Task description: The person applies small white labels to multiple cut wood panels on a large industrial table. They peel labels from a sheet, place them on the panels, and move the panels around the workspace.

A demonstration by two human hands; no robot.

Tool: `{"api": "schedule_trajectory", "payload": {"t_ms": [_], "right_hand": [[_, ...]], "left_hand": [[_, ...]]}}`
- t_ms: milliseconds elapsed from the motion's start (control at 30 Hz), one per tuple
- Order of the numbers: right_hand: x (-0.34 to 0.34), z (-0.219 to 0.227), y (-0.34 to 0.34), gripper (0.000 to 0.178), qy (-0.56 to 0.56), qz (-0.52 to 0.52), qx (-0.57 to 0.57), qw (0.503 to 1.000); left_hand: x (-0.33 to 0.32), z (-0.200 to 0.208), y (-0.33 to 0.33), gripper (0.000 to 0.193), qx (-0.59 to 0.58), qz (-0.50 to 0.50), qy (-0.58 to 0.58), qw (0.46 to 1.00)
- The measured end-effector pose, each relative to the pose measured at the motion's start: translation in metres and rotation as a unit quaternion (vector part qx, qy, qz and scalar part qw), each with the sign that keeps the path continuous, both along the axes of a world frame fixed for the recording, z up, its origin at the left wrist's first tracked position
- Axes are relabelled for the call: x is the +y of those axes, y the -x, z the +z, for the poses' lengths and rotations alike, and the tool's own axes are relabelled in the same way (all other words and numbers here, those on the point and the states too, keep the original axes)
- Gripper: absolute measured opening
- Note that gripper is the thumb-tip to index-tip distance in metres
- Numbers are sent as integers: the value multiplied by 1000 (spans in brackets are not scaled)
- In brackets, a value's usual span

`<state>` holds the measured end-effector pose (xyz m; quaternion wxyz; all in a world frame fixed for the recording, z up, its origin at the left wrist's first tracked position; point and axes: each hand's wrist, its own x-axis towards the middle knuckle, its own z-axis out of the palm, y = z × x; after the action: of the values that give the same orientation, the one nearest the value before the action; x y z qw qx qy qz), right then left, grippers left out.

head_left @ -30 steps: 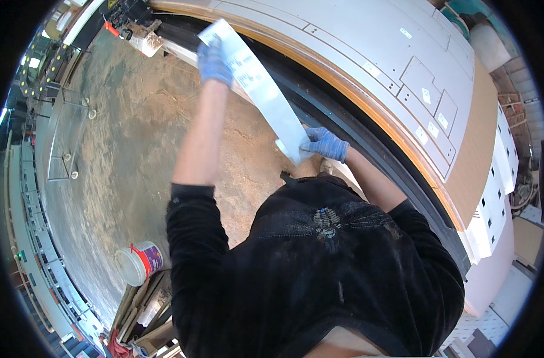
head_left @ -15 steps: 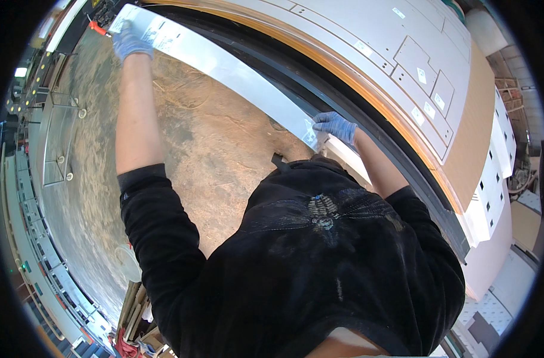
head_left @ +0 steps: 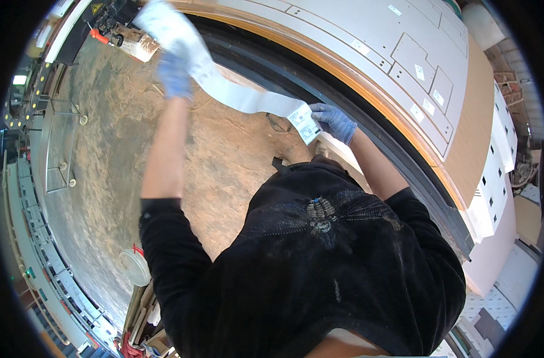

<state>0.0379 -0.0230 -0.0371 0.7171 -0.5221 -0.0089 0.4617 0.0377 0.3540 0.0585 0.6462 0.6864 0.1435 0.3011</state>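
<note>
A long white strip of printed labels (head_left: 239,97) hangs between my hands above the floor, sagging and bent in the middle. My right hand (head_left: 336,122), in a blue-grey glove, pinches the near end, where a printed label with a dark block shows. Farther up on the left, my gloved left hand (head_left: 175,74) is smeared by motion. Its fingers are blurred, but the strip stays up at that hand, and its loose far end sticks out past it, blurred as well.
On the right, a large stack of flat panels (head_left: 367,65) with small labels lies beside a dark rail (head_left: 397,158). An orange-handled tool (head_left: 99,37) lies at the upper left. A round white bucket (head_left: 134,267) stands at the lower left, near wood scraps (head_left: 137,316).
My left hand has moved right and a little nearer, so the strip has gone from stretched straight to slack and bent. My right hand keeps its place at the near end.
</note>
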Motion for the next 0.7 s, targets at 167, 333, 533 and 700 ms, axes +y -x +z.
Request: {"api": "schedule_trajectory", "payload": {"t_ms": [167,333,533,700], "right_hand": [[35,21,-2,29,-53,-90,3,995],[52,29,0,31,75,-78,-133,985],[59,32,7,39,-28,-66,-146,987],[59,37,8,47,-64,-37,-193,978]], "left_hand": [[-133,-79,57,33,129,-174,207,954],[-169,-90,64,33,101,-172,373,906],[-156,-85,64,33,136,-129,317,930],[-150,-73,67,31,122,-102,315,935]]}}
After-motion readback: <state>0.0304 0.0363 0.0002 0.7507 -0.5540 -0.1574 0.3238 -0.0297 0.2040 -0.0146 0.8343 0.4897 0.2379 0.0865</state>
